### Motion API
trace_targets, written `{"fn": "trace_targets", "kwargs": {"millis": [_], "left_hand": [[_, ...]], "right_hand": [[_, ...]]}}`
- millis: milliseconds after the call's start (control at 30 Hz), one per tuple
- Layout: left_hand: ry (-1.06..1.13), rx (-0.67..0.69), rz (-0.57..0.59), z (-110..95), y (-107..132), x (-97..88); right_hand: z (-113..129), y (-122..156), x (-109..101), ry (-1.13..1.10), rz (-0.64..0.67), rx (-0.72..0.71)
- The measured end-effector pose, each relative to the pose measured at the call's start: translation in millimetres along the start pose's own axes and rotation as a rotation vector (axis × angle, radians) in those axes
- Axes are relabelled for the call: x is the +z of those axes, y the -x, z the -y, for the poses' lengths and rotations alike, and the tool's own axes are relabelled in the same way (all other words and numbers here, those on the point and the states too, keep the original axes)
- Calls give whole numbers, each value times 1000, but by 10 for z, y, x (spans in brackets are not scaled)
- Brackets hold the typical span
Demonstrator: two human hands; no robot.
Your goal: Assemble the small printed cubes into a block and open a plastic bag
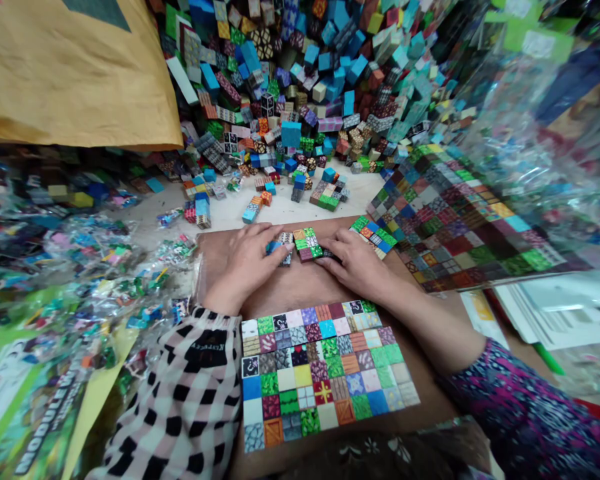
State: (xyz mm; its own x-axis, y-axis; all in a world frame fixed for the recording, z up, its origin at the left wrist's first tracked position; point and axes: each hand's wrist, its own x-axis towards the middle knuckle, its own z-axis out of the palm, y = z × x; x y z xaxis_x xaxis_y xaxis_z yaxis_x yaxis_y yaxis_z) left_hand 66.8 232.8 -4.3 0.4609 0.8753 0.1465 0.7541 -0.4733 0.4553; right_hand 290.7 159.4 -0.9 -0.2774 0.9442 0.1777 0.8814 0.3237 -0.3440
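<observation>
My left hand (253, 257) lies on the brown board, its thumb and fingers closed round a few small patterned cubes (286, 240). Facing it, my right hand (353, 263) is closed too, with dark patterned cubes (326, 252) partly showing between thumb and fingers. Between the hands sits a small block of joined cubes (309, 244) in green, grey and orange, close to the right fingertips. Behind the right hand lies another strip of cubes (374, 235). Nearer to me, a large flat array of printed cubes (325, 373) rests in rows on the board.
The brown board (265, 293) carries the work. A big heap of loose cubes (300, 87) rises behind it. At right leans a wrapped cube panel (460, 220); at left are bagged small pieces (80, 267) and a yellow paper bag (80, 73).
</observation>
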Motion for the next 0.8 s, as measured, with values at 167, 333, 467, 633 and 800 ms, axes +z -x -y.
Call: {"fn": "trace_targets", "kwargs": {"millis": [167, 333, 467, 633, 800], "left_hand": [[-5, 9, 0, -3, -2, -6], [-7, -5, -4, -4, -4, 4], [0, 1, -9, -5, -2, 4], [-3, 11, -1, -19, 5, -10], [-5, 16, -10, -4, 0, -2]], "right_hand": [[-3, 2, 6, -4, 5, 5], [2, 2, -4, 5, 28, 3], [21, -5, -32, 15, 48, 2], [24, -4, -30, 21, 43, -5], [6, 1, -1, 33, 11, -10]]}}
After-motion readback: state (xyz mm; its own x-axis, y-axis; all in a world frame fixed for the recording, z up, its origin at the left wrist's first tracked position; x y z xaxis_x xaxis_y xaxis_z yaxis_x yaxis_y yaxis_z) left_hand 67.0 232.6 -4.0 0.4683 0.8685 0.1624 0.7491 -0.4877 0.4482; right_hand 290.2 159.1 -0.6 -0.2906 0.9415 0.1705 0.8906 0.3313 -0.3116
